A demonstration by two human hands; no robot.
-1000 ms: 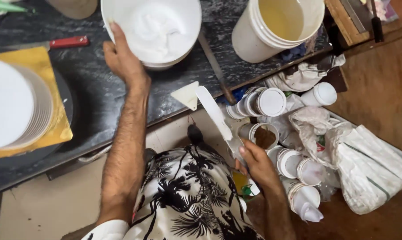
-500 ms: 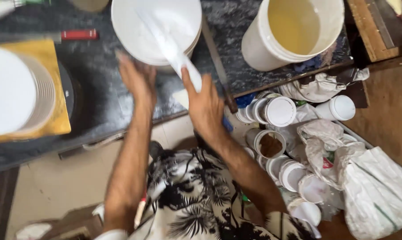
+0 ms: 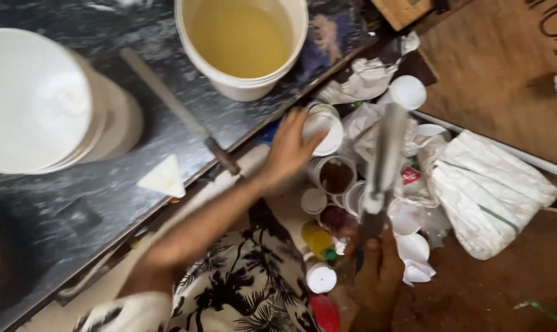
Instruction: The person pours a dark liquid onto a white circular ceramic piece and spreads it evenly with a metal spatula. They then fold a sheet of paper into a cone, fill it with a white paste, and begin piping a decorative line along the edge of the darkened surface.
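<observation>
The left hand (image 3: 289, 150) reached off the front edge of the dark marbled stone counter (image 3: 75, 203) and lay with its fingers spread over the white round lid of a plastic tub (image 3: 323, 130), touching it at the lid's near side; the fingers were apart and not closed around it. That tub stood just below the counter's edge, at the top of a crowd of small white-lidded and open tubs (image 3: 337, 178) packed together on the floor.

The right hand (image 3: 377, 270) was closed around the dark handle of a broad-bladed metal spatula (image 3: 383, 163), whose blurred blade rose over the tubs towards a crumpled white cloth (image 3: 367, 77). Just right of the blade lay a bundled white sack (image 3: 490, 190) on the brown floor.

On the counter, near its front edge, a white plastic bucket of yellowish liquid (image 3: 241, 46) stood at the far right. A long dark-handled knife (image 3: 180, 110) lay slantwise beside it. A stack of white bowls (image 3: 38, 101) stood at the far left, and a small white wedge-shaped scraper (image 3: 163, 178) lay close to the front edge.
</observation>
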